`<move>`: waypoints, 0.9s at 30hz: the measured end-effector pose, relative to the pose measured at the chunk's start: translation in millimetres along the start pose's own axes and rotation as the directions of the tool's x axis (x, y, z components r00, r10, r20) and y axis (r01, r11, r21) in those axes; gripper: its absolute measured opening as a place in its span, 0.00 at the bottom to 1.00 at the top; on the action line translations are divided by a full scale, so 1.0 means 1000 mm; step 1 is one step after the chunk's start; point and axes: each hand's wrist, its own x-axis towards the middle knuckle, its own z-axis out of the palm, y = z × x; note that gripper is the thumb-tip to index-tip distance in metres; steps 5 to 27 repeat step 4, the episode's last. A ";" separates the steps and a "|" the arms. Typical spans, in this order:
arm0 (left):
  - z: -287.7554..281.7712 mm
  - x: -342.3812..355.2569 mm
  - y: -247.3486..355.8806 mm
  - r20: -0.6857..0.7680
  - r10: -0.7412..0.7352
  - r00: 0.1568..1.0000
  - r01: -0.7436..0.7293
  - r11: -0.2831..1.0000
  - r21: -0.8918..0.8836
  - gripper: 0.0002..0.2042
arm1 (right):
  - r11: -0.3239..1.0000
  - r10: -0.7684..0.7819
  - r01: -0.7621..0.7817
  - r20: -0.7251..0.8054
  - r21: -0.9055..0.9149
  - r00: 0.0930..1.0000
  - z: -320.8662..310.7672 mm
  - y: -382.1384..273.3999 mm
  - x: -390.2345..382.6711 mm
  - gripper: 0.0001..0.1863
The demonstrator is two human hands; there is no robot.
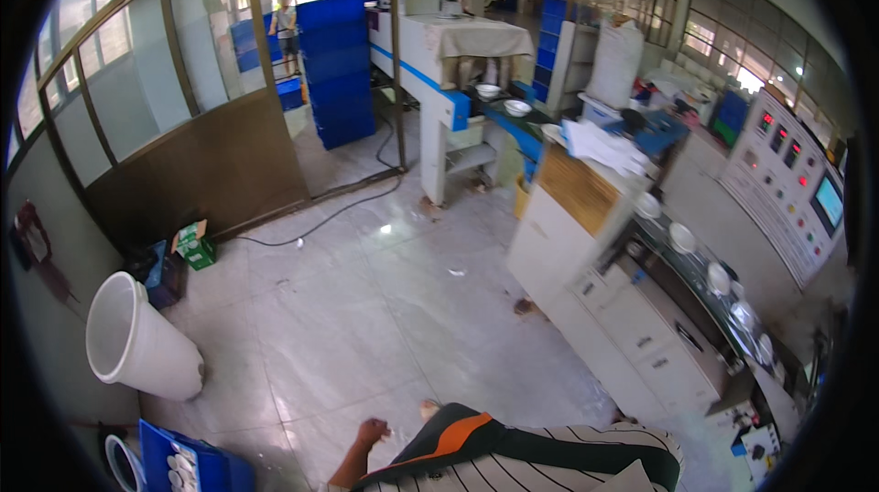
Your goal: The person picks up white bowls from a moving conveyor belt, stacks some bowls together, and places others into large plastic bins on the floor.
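My left hand (371,431) hangs at the lower edge, beside the striped shirt with a dark and orange band. Its fingers are loosely bent and a little apart, and nothing shows in them. Beneath it lies the pale tiled floor (330,327), with no object in reach of the hand. My right hand does not show. A small pale shape (428,410) peeks out by the shirt's edge, too unclear to name. White bowls (681,237) stand in a row on the machine line at the right, and two more sit on the belt (522,132) ahead.
At the left stand a white bin (146,336), a blue crate (197,460) holding white items and a green carton (194,245). A black cable (320,222) crosses the floor. Blue stacked crates (337,71), a control panel (792,181) and white cabinets (632,327) flank the way; people stand far off.
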 end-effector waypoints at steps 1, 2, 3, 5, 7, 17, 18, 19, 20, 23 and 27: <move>-0.013 0.004 -0.003 0.017 -0.075 0.997 0.074 0.996 0.040 0.13 | 0.994 -0.081 0.079 -0.023 -0.072 0.996 -0.030 -0.016 0.030 0.11; -0.048 0.012 -0.029 -0.039 -0.114 0.993 0.117 0.989 0.090 0.11 | 0.944 -0.256 0.237 -0.057 -0.228 0.965 -0.086 -0.057 0.080 0.11; -0.055 0.010 -0.027 0.051 -0.342 0.938 0.345 0.910 -0.231 0.08 | 0.912 -0.314 0.271 -0.097 -0.307 0.945 -0.115 -0.068 0.110 0.11; -0.049 0.014 -0.026 0.077 -0.372 0.925 0.379 0.894 -0.240 0.08 | 0.920 -0.319 0.267 -0.153 -0.285 0.935 -0.149 -0.090 0.143 0.12; -0.049 0.014 -0.026 0.077 -0.372 0.925 0.379 0.894 -0.240 0.08 | 0.920 -0.319 0.267 -0.153 -0.285 0.935 -0.149 -0.090 0.143 0.12; -0.049 0.014 -0.026 0.077 -0.372 0.925 0.379 0.894 -0.240 0.08 | 0.920 -0.319 0.267 -0.153 -0.285 0.935 -0.149 -0.090 0.143 0.12; -0.049 0.014 -0.026 0.077 -0.372 0.925 0.379 0.894 -0.240 0.08 | 0.920 -0.319 0.267 -0.153 -0.285 0.935 -0.149 -0.090 0.143 0.12; -0.049 0.014 -0.026 0.077 -0.372 0.925 0.379 0.894 -0.240 0.08 | 0.920 -0.319 0.267 -0.153 -0.285 0.935 -0.149 -0.090 0.143 0.12; -0.049 0.014 -0.026 0.077 -0.372 0.925 0.379 0.894 -0.240 0.08 | 0.920 -0.319 0.267 -0.153 -0.285 0.935 -0.149 -0.090 0.143 0.12; -0.049 0.014 -0.026 0.077 -0.372 0.925 0.379 0.894 -0.240 0.08 | 0.920 -0.319 0.267 -0.153 -0.285 0.935 -0.149 -0.090 0.143 0.12; -0.049 0.014 -0.026 0.077 -0.372 0.925 0.379 0.894 -0.240 0.08 | 0.920 -0.319 0.267 -0.153 -0.285 0.935 -0.149 -0.090 0.143 0.12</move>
